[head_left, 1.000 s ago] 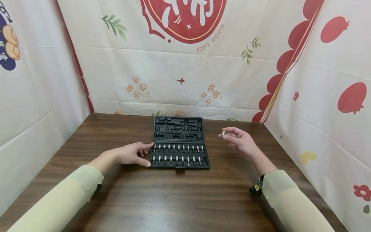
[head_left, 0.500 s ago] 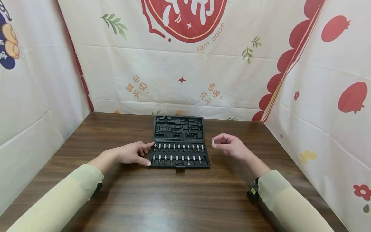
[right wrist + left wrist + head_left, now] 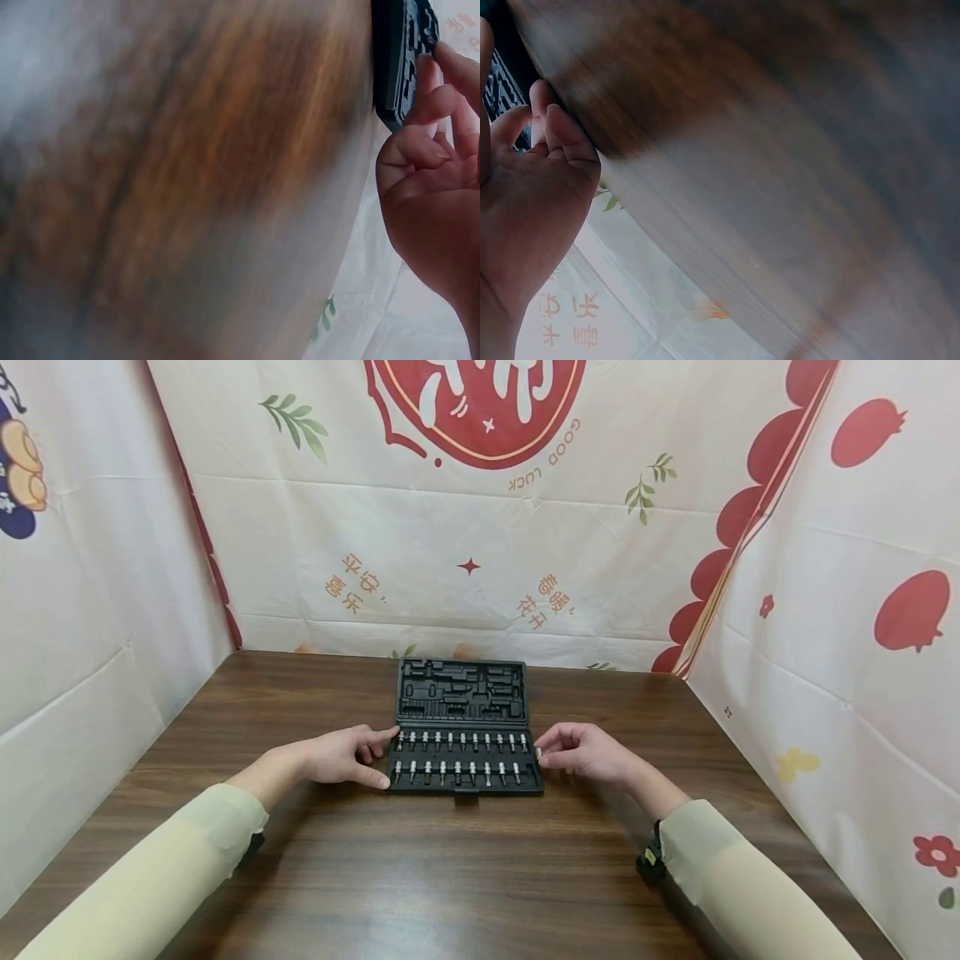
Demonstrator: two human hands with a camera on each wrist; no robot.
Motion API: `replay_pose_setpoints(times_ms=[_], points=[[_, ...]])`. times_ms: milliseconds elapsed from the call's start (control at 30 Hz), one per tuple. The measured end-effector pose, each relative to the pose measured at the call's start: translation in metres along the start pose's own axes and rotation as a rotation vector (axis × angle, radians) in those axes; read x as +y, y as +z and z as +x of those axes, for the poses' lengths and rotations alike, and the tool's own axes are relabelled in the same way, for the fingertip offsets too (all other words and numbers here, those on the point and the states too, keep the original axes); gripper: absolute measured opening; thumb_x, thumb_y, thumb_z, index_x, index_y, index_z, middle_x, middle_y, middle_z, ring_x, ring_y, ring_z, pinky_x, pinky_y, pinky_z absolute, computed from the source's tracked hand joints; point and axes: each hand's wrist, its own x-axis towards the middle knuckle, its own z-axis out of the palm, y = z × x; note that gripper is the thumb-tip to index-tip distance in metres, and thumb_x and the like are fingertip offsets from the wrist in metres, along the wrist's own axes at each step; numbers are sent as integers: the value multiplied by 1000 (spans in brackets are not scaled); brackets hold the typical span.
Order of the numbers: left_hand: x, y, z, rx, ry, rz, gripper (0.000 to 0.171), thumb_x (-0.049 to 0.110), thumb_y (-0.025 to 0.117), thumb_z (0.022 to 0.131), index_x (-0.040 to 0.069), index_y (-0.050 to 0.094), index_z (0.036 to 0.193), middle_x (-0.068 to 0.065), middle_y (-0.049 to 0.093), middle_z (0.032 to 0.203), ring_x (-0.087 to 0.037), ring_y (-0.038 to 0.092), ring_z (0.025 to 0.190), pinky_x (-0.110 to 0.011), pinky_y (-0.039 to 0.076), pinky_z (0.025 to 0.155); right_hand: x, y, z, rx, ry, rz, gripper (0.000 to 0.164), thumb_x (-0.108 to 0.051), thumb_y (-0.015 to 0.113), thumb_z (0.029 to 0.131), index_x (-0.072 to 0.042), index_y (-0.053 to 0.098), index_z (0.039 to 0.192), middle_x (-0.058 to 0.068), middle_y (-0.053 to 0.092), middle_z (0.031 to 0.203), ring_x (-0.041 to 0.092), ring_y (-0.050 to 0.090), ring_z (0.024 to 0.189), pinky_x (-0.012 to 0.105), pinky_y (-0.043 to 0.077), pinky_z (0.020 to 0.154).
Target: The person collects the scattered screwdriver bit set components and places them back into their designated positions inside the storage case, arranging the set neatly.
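Note:
A black plastic case lies unfolded on the table, its moulded lid laid back. Two rows of silver-topped socket bits fill its near half. At the case's left edge rests my left hand, index finger by the hinge corner and thumb at the front corner. My right hand pinches a small silver socket bit between thumb and fingertips, right at the case's right edge. In the right wrist view the case's side is next to the fingers; that bit is hard to make out there.
The brown wooden table carries the case near its back. Printed cloth walls stand behind and on both sides. A latch tab sticks out from the case's front edge.
My right hand has moved left and toward me with the socket bit, from beside the lid to the right edge of the case. The left hand and the case have stayed put.

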Motion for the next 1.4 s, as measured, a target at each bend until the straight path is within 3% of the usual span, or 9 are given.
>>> replay_pose_setpoints(times_ms=[400,900,1167,1400], points=[[0,0,0,-8,-6,-9,101,46,86,96,12,31,175,-9,63,134,-21,62,120,-46,47,108,-1,6,5,-64,24,-88,26,-24,82,100,-10,78,121,0,70,95,18,59,81,30,52,70],[-1,0,0,-10,2,-4,101,46,85,97,11,30,175,-9,62,134,-21,61,120,-46,46,108,-6,11,4,-73,43,-123,20,-25,83,99,-16,80,116,-1,66,88,19,58,79,30,50,69],[-1,0,0,-11,5,-6,101,46,85,97,11,30,175,-10,62,134,-22,62,121,-47,47,108,-8,11,4,-68,34,-112,43,-24,84,98,-14,72,139,3,68,95,20,58,80,31,50,70],[-1,0,-1,-16,6,-6,101,46,84,98,12,29,175,-11,61,135,-23,61,122,-47,47,108,-4,11,9,-82,41,-124,43,-27,84,98,-15,74,138,1,67,94,17,58,78,32,49,69]])
